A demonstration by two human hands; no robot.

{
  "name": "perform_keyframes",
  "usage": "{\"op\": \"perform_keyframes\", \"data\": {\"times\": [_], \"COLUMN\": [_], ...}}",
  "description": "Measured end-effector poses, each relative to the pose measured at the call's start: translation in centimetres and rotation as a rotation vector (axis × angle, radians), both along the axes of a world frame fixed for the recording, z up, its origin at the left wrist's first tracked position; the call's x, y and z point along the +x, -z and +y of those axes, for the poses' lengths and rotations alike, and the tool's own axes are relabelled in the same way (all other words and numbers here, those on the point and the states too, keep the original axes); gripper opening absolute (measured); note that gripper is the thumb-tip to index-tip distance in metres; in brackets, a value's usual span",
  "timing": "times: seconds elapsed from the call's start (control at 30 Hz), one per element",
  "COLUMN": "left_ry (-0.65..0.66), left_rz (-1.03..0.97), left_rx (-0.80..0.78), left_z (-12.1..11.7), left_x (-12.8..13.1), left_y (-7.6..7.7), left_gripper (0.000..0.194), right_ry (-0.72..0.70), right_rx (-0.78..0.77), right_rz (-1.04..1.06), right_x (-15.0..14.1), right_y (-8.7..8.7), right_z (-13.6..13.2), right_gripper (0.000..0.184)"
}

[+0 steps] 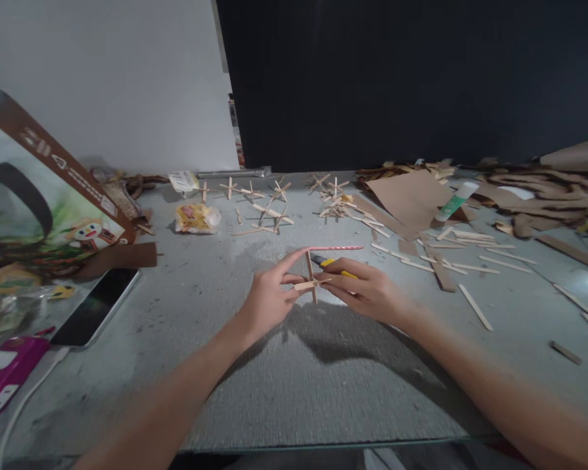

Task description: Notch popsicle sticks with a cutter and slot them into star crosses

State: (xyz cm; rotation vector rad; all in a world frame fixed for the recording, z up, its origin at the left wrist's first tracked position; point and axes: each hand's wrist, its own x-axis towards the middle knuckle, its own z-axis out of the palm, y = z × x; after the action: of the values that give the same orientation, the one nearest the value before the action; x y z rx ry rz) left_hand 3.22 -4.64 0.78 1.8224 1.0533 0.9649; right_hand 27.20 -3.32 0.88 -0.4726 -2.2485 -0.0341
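My left hand (273,287) is closed around a small cross of wooden craft sticks (306,286), its index finger stretched along the upper end of the upright stick. Facing it, my right hand (367,287) grips a yellow utility knife (328,262) with a grey front end, partly covered by the fingers. Its thumb and fingertips also touch the right arm of the cross. Just beyond my left index fingertip lies a thin pink patterned stick (337,248); whether the finger touches it, I cannot tell.
Several stick crosses (269,212) stand behind the hands. Loose craft sticks (475,307), cardboard (409,199) and a glue stick (455,201) lie to the right. A yellow packet (196,218) sits back left; a phone (98,307), a magenta object (19,372) and a large printed bag (44,189) occupy the left.
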Motion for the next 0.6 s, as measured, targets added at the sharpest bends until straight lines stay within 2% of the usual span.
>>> {"op": "perform_keyframes", "data": {"times": [0.2,0.6], "left_ry": [-0.020,-0.038], "left_rz": [0.020,0.043], "left_rx": [0.151,0.245], "left_z": [0.20,0.32], "left_x": [0.10,-0.05], "left_y": [0.64,0.67], "left_gripper": [0.068,0.064], "right_ry": [-0.005,-0.001], "right_rx": [-0.012,-0.032], "right_rz": [0.020,0.037], "right_x": [0.14,0.12], "right_y": [0.24,0.47], "right_z": [0.15,0.15], "right_gripper": [0.022,0.021]}}
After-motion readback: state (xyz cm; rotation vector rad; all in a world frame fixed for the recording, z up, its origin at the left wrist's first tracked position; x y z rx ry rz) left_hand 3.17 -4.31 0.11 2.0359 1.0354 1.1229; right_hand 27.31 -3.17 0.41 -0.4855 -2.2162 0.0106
